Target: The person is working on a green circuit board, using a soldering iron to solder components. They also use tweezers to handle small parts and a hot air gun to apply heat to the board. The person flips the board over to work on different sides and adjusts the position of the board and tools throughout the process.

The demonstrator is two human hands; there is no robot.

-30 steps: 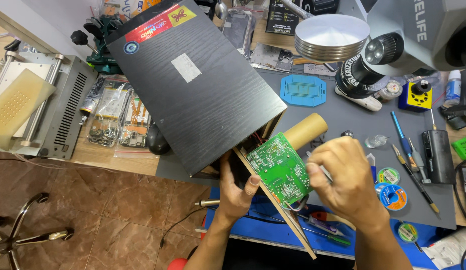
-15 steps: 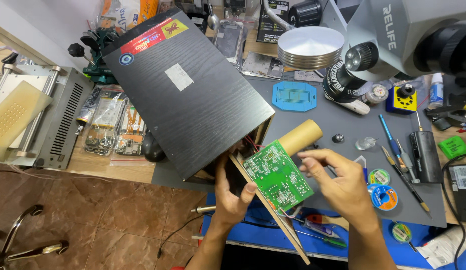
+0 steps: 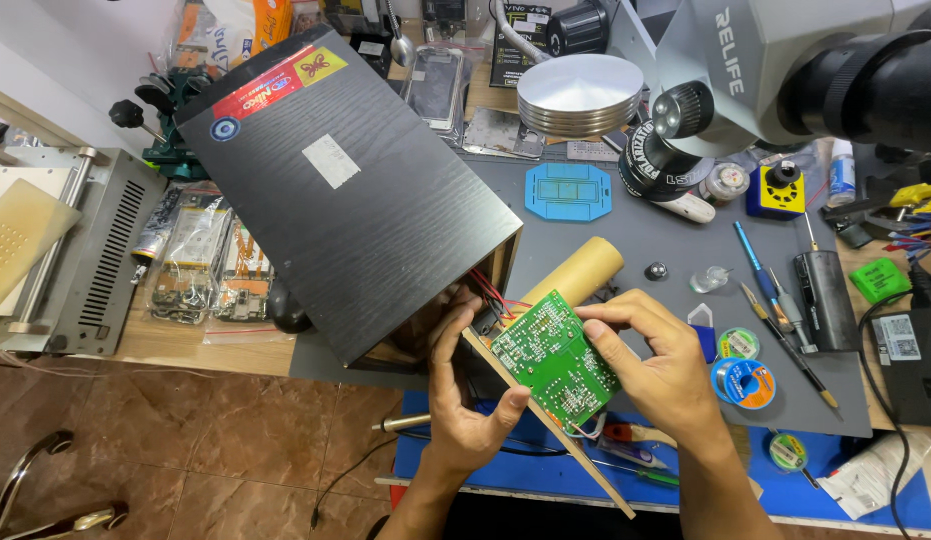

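green circuit board (image 3: pixel 553 370) pinched from both sides, left hand (image 3: pixel 465 400) lower edge, right hand (image 3: pixel 660 370) upper corner, long axis diagonal off black speaker box (image 3: pixel 350 190).

Circuit board (image 3: pixel 555 362) between 2 hands, right of speaker box (image 3: pixel 345 190), before cardboard tube (image 3: pixel 582 273).
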